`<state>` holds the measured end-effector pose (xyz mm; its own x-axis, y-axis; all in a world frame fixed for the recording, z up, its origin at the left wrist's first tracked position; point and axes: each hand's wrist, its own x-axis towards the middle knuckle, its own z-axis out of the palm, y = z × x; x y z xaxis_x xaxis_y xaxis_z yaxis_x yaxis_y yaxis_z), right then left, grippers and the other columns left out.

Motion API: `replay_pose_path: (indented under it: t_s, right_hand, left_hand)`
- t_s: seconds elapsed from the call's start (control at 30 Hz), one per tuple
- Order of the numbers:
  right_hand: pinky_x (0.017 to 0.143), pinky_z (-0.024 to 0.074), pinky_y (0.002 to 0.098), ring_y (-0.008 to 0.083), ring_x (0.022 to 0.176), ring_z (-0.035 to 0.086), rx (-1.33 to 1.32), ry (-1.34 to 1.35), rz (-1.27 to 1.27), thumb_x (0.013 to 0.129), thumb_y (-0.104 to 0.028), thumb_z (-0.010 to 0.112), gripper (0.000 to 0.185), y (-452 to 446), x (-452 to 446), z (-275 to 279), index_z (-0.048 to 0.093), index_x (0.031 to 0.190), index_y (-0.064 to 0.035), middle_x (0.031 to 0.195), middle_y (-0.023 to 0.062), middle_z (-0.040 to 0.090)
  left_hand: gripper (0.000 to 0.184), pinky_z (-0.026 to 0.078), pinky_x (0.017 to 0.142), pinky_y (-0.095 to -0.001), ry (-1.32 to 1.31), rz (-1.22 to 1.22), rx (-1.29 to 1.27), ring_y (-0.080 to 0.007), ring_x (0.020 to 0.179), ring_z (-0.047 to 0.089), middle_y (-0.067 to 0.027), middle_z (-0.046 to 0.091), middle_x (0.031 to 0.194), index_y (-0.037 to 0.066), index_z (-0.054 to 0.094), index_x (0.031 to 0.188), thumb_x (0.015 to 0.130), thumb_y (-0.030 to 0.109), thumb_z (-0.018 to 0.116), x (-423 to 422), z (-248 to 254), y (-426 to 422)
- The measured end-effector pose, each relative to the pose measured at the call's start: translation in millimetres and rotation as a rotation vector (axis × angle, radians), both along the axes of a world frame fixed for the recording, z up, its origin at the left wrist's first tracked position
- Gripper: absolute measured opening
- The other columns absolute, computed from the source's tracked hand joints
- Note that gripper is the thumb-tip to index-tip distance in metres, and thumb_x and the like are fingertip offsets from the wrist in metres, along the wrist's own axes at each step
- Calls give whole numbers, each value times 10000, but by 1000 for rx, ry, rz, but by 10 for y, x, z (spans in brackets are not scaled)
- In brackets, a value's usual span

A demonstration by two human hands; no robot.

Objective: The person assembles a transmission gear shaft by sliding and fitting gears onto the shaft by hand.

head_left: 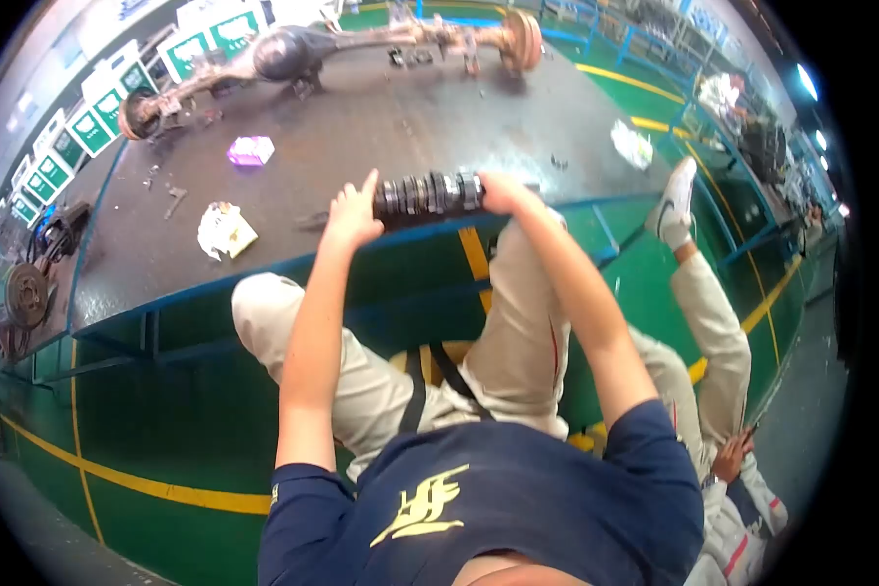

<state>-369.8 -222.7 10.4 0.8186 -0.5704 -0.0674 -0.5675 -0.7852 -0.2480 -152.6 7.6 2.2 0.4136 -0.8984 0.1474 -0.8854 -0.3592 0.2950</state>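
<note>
A dark shaft with a stack of ringed gears (430,193) lies lengthwise along the near edge of the dark workbench (332,137). At its left end is my left hand (355,213), fingers apart, with one finger pointing up beside the gears. My right hand (501,192) is wrapped round the right end of the gear stack, its fingertips partly hidden. Thin shaft ends show past both hands.
An axle housing (283,54) spans the back of the bench. A purple box (251,150), a crumpled wrapper (225,232) and a white-green wrapper (632,146) lie on top. At the right sits another person, a shoe (674,203) by the bench corner.
</note>
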Motion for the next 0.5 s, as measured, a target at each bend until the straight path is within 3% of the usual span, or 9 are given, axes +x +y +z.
replay_pose_path:
  t_s: [0.1, 0.13, 0.23, 0.37, 0.5]
  right_hand:
    - [921, 498, 460, 385, 1104, 613, -49, -10, 44, 756, -33, 625, 388, -87, -32, -59, 632, 1140, -87, 1116, 194, 677]
    - [917, 503, 461, 379, 1104, 616, -85, -4, 38, 760, -47, 626, 387, -84, -40, -56, 633, 1144, -91, 1117, 188, 677]
    - [943, 426, 580, 347, 1150, 604, -7, 54, -105, 793, -119, 634, 347, -184, -35, -111, 642, 1140, -121, 1159, 150, 677]
    - [985, 384, 581, 340, 1143, 608, -22, 80, -164, 802, -144, 639, 327, -50, -68, -111, 646, 1129, -130, 1149, 145, 679]
    - [1013, 362, 582, 357, 1126, 615, -110, 54, 43, 811, -108, 609, 322, -131, -64, -142, 635, 1131, -123, 1095, 157, 690]
  left_hand:
    - [984, 470, 987, -482, 18, -1, 86, -426, 1111, 566, -260, 535, 1194, 208, 247, 1555, 687, 102, 698, 51, 40, -30]
    - [988, 470, 990, -481, 42, -19, 47, -426, 1117, 567, -259, 539, 1193, 208, 246, 1556, 689, 128, 714, 65, 28, -18]
    - [994, 469, 1002, -485, 51, -40, 1, -429, 1127, 569, -262, 545, 1201, 189, 247, 1554, 696, 205, 749, 77, 27, 29]
    - [966, 451, 1037, -451, 148, -55, -23, -424, 1170, 551, -265, 549, 1241, 118, 234, 1552, 717, 205, 712, 127, 30, 48]
    - [1001, 412, 1093, -434, 196, -116, -8, -399, 1290, 492, -276, 504, 1365, 43, 221, 1544, 683, 123, 726, 357, -91, -33]
